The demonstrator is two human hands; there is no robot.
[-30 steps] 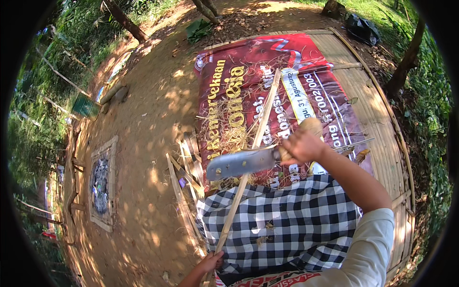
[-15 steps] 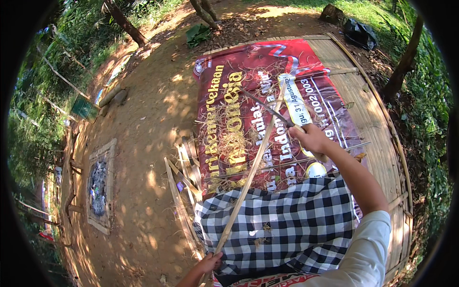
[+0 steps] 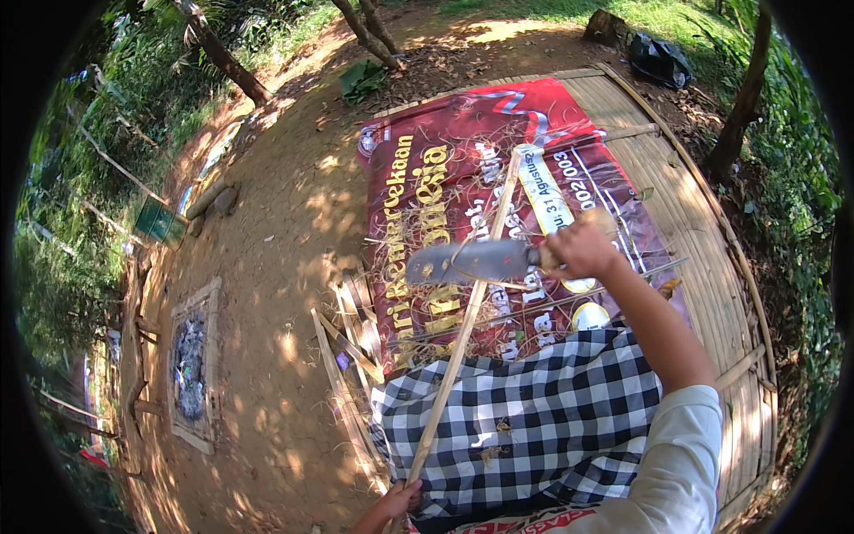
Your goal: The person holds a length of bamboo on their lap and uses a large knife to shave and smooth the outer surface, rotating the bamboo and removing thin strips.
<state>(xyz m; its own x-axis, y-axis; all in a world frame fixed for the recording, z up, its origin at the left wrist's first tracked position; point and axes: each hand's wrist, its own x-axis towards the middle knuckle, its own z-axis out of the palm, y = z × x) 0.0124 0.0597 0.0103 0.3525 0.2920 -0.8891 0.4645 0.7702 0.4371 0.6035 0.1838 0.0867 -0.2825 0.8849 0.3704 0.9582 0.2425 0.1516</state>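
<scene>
My left hand (image 3: 398, 500), at the lower edge, is closed around the near end of a long pale bamboo strip (image 3: 451, 367). The strip slants up and away over a black-and-white checked cloth (image 3: 534, 400) and a red printed banner (image 3: 578, 120). In my right hand (image 3: 583, 247) is the handle of a machete (image 3: 471, 262). Its broad grey blade points left and crosses the strip around mid-length, slightly blurred. A thin curl of bamboo shows at the blade. Many fine shavings (image 3: 400, 233) lie scattered over the banner.
Under the banner is a bamboo-slat platform (image 3: 698, 231), bare slats showing on the right. Split bamboo pieces (image 3: 342, 383) lean at its left side. A framed ash pit (image 3: 189, 360) lies on the dirt at left. Beyond are a stump (image 3: 607, 27), a black plastic bag (image 3: 660, 60) and trees.
The machete has swung from pointing up and away to lying sideways across the strip, its blade now nearer me. My left hand keeps its grip, and the strip has shifted only slightly.
</scene>
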